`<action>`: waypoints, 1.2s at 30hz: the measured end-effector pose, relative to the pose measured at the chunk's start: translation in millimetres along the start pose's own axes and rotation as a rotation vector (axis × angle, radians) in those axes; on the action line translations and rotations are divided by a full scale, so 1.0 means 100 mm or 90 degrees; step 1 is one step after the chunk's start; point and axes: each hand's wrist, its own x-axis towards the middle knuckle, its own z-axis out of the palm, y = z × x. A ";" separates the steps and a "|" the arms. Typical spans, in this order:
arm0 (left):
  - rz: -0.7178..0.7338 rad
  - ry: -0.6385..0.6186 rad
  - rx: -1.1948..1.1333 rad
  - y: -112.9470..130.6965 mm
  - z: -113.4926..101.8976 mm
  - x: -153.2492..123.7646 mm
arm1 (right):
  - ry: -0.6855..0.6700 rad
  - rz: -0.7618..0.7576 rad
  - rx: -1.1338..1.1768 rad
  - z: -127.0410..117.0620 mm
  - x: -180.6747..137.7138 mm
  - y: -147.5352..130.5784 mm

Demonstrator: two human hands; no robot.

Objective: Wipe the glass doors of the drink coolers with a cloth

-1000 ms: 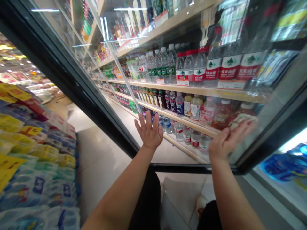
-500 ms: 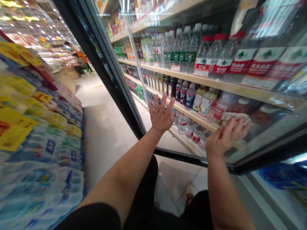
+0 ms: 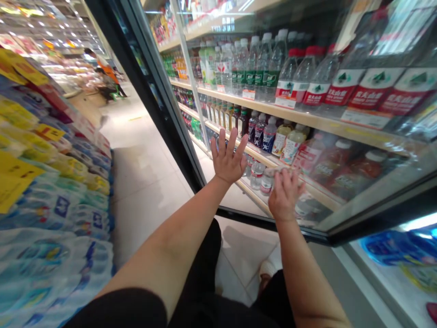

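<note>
A glass door (image 3: pixel 246 200) in a black frame stands swung out in front of me. My left hand (image 3: pixel 228 159) lies flat against its pane, fingers spread and holding nothing. Lower and to the right, my right hand (image 3: pixel 285 196) presses a pale cloth (image 3: pixel 273 171) to the same glass. Most of the cloth is hidden under the palm; its edge shows above the fingers. Through the pane I see shelves of bottles, among them red-capped water bottles (image 3: pixel 317 79) and a pink drink bottle (image 3: pixel 309 152).
Wrapped packs of bottled water (image 3: pixel 58 259) are stacked at left, with yellow price signs (image 3: pixel 17 180) on them. A tiled aisle (image 3: pixel 146 177) runs beside the stack. Farther off is a person in an orange top (image 3: pixel 107 68). Blue packs (image 3: pixel 399 248) sit at lower right.
My right hand has moved left and slightly down across the glass with the cloth. My left hand has stayed in nearly the same place on the pane.
</note>
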 end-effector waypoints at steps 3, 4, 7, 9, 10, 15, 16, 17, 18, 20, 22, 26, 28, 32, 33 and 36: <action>-0.003 -0.007 -0.004 0.00 0.01 0.01 | 0.110 0.152 -0.031 -0.14 0.16 0.31; -0.004 -0.011 -0.007 -0.01 0.02 0.01 | 0.135 0.181 -0.038 -0.16 0.17 0.37; 0.005 -0.006 -0.020 -0.01 0.03 0.02 | 0.130 0.174 -0.033 -0.10 0.06 0.34; 0.015 0.007 -0.025 -0.02 0.05 0.02 | 0.067 0.096 -0.019 0.02 -0.10 0.16; 0.017 0.010 -0.025 -0.02 0.05 0.03 | 0.026 0.032 -0.017 0.09 -0.18 0.05; 0.019 0.012 -0.012 -0.03 0.07 0.04 | -0.102 -0.138 -0.010 0.18 -0.25 -0.21; 0.019 0.016 -0.008 -0.03 0.07 0.04 | -0.082 -0.117 -0.016 0.13 -0.19 -0.16; 0.019 0.019 -0.004 -0.03 0.07 0.04 | -0.053 -0.081 -0.028 0.08 -0.11 -0.07; 0.019 0.021 -0.002 -0.02 0.07 0.03 | -0.015 -0.033 -0.042 0.01 -0.02 0.03; 0.018 0.023 0.001 -0.02 0.07 0.03 | 0.052 0.067 -0.069 -0.13 0.16 0.23; 0.020 0.025 -0.001 -0.01 0.06 0.02 | 0.097 0.128 -0.087 -0.20 0.27 0.36; 0.008 0.011 -0.015 -0.01 0.05 0.01 | 0.062 0.077 -0.062 -0.05 0.06 0.17; 0.002 0.004 -0.019 -0.01 0.05 0.01 | -0.020 -0.019 -0.037 0.13 -0.24 -0.09; 0.028 0.029 -0.019 -0.03 0.06 0.00 | -0.298 -0.244 0.147 0.38 -0.80 -0.53; 0.036 0.037 -0.018 -0.03 0.07 0.00 | -0.337 -0.249 0.178 0.40 -0.86 -0.58; 0.041 0.038 -0.006 -0.04 0.07 0.00 | -0.342 -0.220 0.182 0.40 -0.79 -0.57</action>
